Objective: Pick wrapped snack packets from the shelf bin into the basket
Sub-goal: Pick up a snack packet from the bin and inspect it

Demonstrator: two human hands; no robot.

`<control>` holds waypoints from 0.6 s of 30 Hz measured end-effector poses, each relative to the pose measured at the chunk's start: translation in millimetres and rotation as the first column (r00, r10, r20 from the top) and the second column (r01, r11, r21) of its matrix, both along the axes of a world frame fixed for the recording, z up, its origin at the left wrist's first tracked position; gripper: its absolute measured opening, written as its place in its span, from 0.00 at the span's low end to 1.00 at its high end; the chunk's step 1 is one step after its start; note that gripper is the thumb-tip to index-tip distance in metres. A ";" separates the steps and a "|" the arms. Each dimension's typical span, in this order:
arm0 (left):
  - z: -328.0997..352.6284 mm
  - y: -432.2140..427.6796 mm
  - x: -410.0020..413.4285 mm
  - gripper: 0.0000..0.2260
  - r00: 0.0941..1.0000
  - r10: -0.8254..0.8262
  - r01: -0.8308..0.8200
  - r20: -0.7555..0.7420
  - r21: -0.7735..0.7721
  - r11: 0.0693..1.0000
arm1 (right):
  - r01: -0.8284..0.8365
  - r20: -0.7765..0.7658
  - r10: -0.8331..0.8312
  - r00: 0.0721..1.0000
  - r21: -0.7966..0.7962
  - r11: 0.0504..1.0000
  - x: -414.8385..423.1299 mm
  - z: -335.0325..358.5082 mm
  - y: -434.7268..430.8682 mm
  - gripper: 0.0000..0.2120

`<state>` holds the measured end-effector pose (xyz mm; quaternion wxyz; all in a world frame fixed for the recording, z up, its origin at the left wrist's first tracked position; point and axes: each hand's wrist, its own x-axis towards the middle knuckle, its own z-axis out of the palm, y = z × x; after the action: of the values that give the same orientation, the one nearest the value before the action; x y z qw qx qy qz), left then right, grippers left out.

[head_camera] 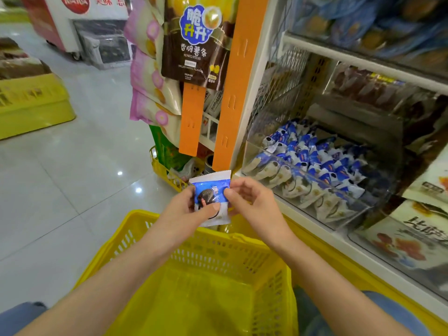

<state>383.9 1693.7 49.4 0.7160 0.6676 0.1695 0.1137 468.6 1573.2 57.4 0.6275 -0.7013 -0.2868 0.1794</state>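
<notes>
Right above the far rim of your yellow basket (135, 229), you've got one blue-and-white snack packet (211, 190) held upright with both hands. Your left grip (186, 204) pinches its left side, thumb across the lower front and fingers tucked behind. Your right grip (252, 202) pinches the right edge, fingers curled. The packet is clear of the basket, not touching it, and I can't see anything lying inside the basket.

Off to the right, the clear shelf bin (303, 174) holds a heap of matching packets (315, 154). Further away, a brown potato sticks bag (196, 40) hangs beside two orange strips (232, 93). Down on the shiny tiled floor (72, 166) there's a second yellow basket (167, 170) with some stuff in it.
</notes>
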 end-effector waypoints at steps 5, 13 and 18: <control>2.6 5.4 13.9 0.10 0.999 0.016 -0.016 0.037 -0.003 1.000 | 0.327 0.576 -0.233 0.784 -0.064 0.943 26.7 6.7 -19.3 0.07; 7.7 9.7 28.3 0.09 0.995 0.023 -0.015 0.101 -0.078 0.997 | 0.643 0.709 -0.312 0.633 -0.257 0.721 103.0 44.8 -4.7 0.09; 10.8 17.5 26.1 0.08 0.995 0.012 0.000 0.100 -0.116 0.993 | 0.493 0.478 -0.125 0.870 -0.822 0.284 141.2 57.1 24.1 0.16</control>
<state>410.1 1711.2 60.2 0.7609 0.6178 0.1414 0.1392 609.8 1597.3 114.5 0.0849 -0.9904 -0.0876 0.0651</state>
